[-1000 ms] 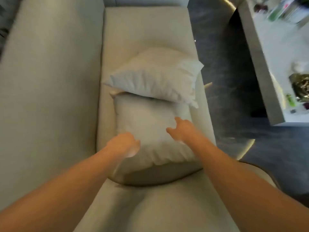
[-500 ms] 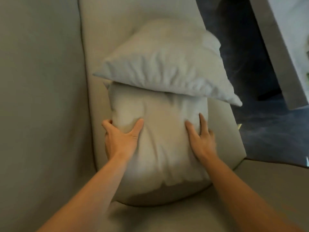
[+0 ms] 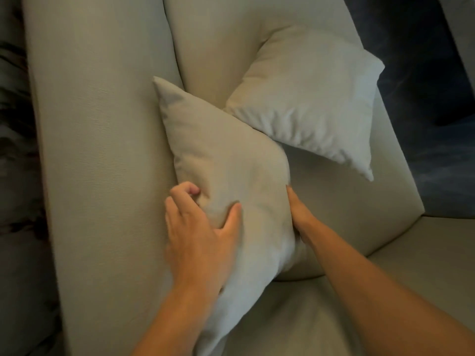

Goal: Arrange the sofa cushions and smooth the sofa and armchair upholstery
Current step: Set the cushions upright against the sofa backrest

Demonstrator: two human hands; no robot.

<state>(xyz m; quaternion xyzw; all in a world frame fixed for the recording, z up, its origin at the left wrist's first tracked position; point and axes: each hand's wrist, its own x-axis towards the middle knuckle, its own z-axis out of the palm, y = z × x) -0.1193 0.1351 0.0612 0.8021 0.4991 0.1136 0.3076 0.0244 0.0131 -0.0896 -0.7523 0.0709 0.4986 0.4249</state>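
Near cushion stands tilted against the sofa backrest, its upper right edge touching the second cushion, which lies on the seat. Left grip pinches the near cushion's left edge, fingers curled, thumb pressed on its face. Right grip clasps the right edge, fingers hidden behind.

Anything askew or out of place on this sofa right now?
Yes. The far cushion lies skewed on the seat, away from the backrest, one corner near the front edge. The near cushion, held by the left hand and right hand, stands tilted against the backrest.
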